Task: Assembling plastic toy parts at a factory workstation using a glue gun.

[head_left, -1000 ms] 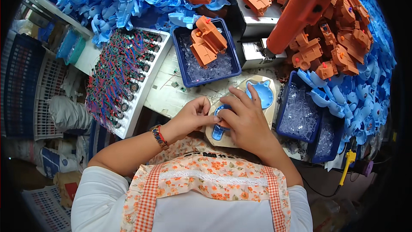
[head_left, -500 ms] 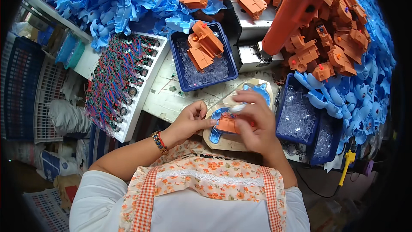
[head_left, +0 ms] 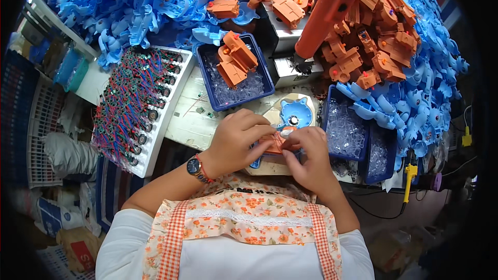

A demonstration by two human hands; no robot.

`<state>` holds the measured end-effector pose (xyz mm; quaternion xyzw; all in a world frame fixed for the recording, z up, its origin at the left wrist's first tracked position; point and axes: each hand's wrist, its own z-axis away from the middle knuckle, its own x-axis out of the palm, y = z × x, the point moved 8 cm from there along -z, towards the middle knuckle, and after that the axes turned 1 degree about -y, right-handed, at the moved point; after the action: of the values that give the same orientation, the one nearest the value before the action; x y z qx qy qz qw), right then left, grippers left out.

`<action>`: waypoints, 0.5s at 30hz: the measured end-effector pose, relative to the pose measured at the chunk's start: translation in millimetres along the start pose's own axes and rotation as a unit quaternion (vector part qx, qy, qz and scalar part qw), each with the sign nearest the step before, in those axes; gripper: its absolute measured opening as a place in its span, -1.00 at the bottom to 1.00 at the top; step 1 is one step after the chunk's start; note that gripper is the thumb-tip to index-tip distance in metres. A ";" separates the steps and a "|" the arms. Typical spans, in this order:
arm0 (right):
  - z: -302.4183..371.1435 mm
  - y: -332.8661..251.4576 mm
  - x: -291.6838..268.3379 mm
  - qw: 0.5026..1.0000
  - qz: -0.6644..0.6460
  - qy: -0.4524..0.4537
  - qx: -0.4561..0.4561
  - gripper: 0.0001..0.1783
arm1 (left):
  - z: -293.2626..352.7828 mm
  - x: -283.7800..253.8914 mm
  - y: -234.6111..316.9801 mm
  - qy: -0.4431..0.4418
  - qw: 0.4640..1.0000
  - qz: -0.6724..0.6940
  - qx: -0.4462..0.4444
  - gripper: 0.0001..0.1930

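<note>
In front of my body, a cream board fixture (head_left: 276, 170) carries a blue plastic shell (head_left: 296, 109) with a small round black-and-white part (head_left: 293, 120) in its middle. On the fixture's near side lies an orange plastic housing (head_left: 273, 145), with a bit of blue (head_left: 256, 163) showing beside it. My left hand (head_left: 236, 137) is bent over the housing from the left, its fingers closed on it. From the right, my right hand (head_left: 312, 155) meets it with thumb and fingers drawn together. Something small and white (head_left: 287, 131) shows at the right fingertips; whatever they pinch is hidden.
A white foam tray (head_left: 165, 119) of wired circuit boards and round parts stands left. Blue bins (head_left: 271, 80) (head_left: 326, 119) hold clear plastic pieces. An orange tool column (head_left: 319, 18) rises behind the fixture. Orange housings (head_left: 386, 65) and blue shells (head_left: 417, 106) are heaped behind and right.
My left hand has moved up and right over the orange housing. My right hand has come down beside it, uncovering the far blue shell. The whole view has shifted slightly.
</note>
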<state>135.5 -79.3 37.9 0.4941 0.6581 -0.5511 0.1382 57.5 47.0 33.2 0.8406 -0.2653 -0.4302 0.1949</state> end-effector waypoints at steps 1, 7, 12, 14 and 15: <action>-0.5 7.4 2.2 0.996 -0.070 -0.006 0.050 -0.64 | -3.4 0.8 2.9 0.001 1.000 -0.009 0.009 -0.77; -8.2 18.9 17.9 0.885 -0.419 -0.006 0.205 -0.59 | -6.1 9.7 -16.3 0.016 0.998 0.046 -0.027 -0.80; -8.9 -14.2 -6.8 0.995 0.053 0.053 -0.073 -0.66 | 0.1 24.3 -58.5 -0.027 0.936 0.222 -0.271 -0.79; -3.6 -17.8 4.8 0.996 0.043 0.032 -0.075 -0.72 | 6.9 35.2 -71.3 -0.028 0.898 0.320 -0.302 -0.81; -1.0 -17.2 9.8 0.993 0.091 0.022 -0.070 -0.72 | 6.2 37.2 -71.3 -0.042 0.880 0.352 -0.315 -0.82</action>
<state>117.5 -71.9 41.2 0.5529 0.6501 -0.4780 0.2078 90.4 79.4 -32.8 0.5671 -0.4017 -0.4295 0.5768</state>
